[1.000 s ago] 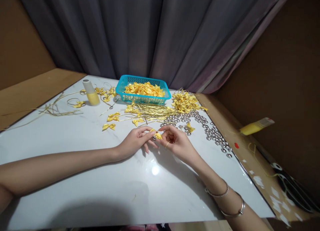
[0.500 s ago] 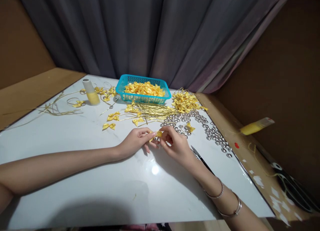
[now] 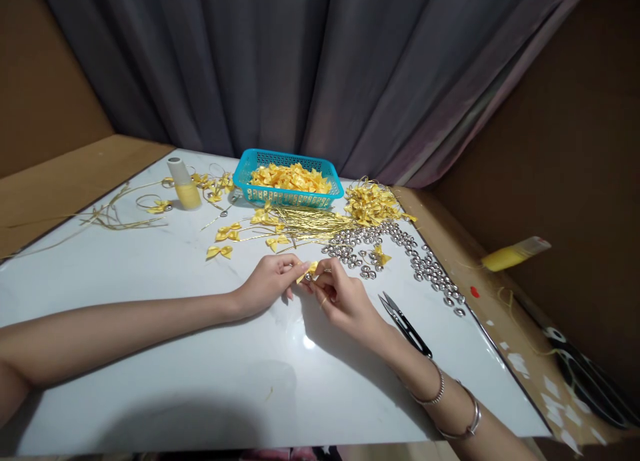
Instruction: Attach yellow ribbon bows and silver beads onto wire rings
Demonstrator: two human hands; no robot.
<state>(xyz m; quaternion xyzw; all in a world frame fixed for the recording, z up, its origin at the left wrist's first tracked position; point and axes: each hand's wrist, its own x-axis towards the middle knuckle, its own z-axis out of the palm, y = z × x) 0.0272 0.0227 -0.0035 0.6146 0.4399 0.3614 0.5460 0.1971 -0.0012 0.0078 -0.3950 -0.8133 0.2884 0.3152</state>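
Observation:
Between both hands, above the middle of the white tabletop [image 3: 200, 368], is a yellow ribbon bow [image 3: 313, 268] with a small silver bell-like bead [image 3: 309, 277] at it. My left hand [image 3: 273, 281] pinches the bow's left side between thumb and fingers. From the right, my right hand [image 3: 345, 294] closes its fingertips on the bow's other side. Fingers partly cover the bow and bead. Just beyond the hands lie loose yellow bows [image 3: 220, 252] and a bundle of gold cords [image 3: 310, 221]. Silver beads [image 3: 345, 251] are scattered to the right of them.
Behind stands a blue basket [image 3: 245, 193] of yellow bows, with a heap of corded bows [image 3: 373, 204] beside it. A yellow glue bottle [image 3: 186, 191] stands left. Thread snips [image 3: 407, 328] lie near my right forearm. Scissors [image 3: 590, 374] and another yellow bottle [image 3: 515, 253] are at right.
My right hand has shifted slightly left and down, closer to my left hand, uncovering more of the thread snips. The bow has turned a little between the fingers.

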